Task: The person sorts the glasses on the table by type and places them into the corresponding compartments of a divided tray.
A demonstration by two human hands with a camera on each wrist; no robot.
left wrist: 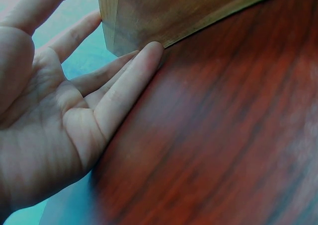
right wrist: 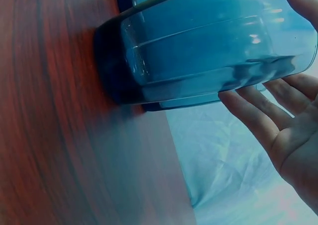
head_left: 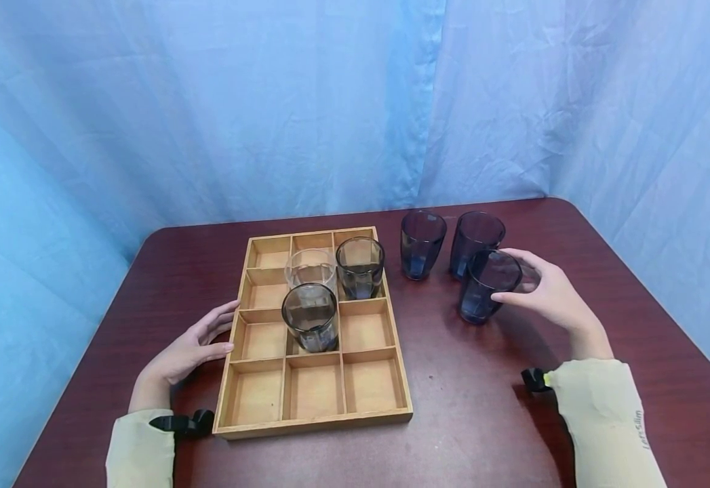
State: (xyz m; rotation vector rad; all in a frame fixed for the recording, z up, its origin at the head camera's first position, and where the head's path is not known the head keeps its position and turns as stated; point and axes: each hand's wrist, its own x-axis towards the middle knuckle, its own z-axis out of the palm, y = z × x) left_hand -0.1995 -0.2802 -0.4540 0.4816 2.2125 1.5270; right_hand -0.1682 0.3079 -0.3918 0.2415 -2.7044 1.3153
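Observation:
My right hand (head_left: 553, 291) holds a dark blue glass (head_left: 483, 301) upright, thumb on the near side and fingers on the far side. In the right wrist view the fingertips touch the wall of this blue glass (right wrist: 189, 51), and its base is at or close above the table; I cannot tell which. My left hand (head_left: 186, 352) has its fingers extended against the left side of a wooden divided box (head_left: 314, 427). Up close in the left wrist view, fingertips meet the wooden box's wall (left wrist: 149, 21).
Inside the box stand a clear glass (head_left: 296, 274) and two smoky grey glasses, one in front (head_left: 308, 325) and one at right (head_left: 361, 278). Beyond the held glass are two more dark blue glasses, left (head_left: 420, 247) and right (head_left: 473, 234). Blue curtains (head_left: 239, 102) surround the table (head_left: 452, 420).

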